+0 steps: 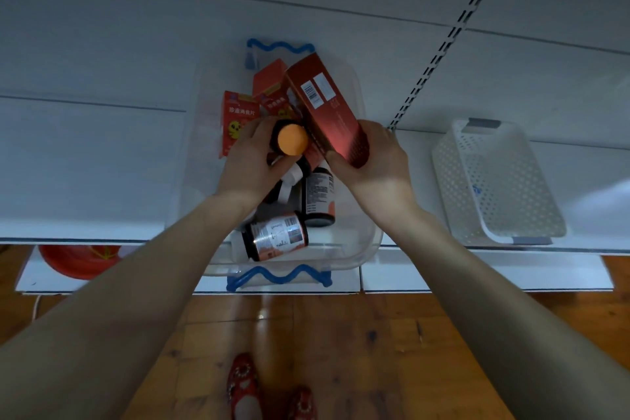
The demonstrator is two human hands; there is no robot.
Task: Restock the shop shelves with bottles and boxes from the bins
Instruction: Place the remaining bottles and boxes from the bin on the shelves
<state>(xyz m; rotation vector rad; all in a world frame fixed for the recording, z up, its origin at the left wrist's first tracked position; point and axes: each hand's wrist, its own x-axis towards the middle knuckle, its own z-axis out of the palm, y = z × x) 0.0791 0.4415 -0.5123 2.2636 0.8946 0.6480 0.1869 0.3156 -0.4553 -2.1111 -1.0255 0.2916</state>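
Left hand (252, 160) grips a dark bottle (291, 140) w/ an orange cap, cap facing the camera. Its fingers (260, 128) curl round the far side, thumb on the near side. Right hand (371, 164) holds a long red box (327, 106) by its near end, fingers (344, 165) wrapped round it. The box tilts up and away to the left, barcode side showing. Bottle and box touch, both just above the clear bin (364, 245).

Bin sits on the white shelf (85, 164), front end sticking out past the shelf lip. It has a blue wavy handle (278, 274) at the front and another at the back. Inside are 2 lying bottles: one (278, 235) near the front, one (318, 196) just behind it. More are half hidden under the left hand, can't tell how many. At back left stand 2 small red boxes: one w/ a yellow chick (237, 123), the other (271, 85) behind it, partly covered by the long box.

White perforated basket (494, 181) is on the same shelf, well to the right. Below are the wood floor (341, 334), red shoes (243, 382) and a red round thing (78, 259) under the shelf at left.
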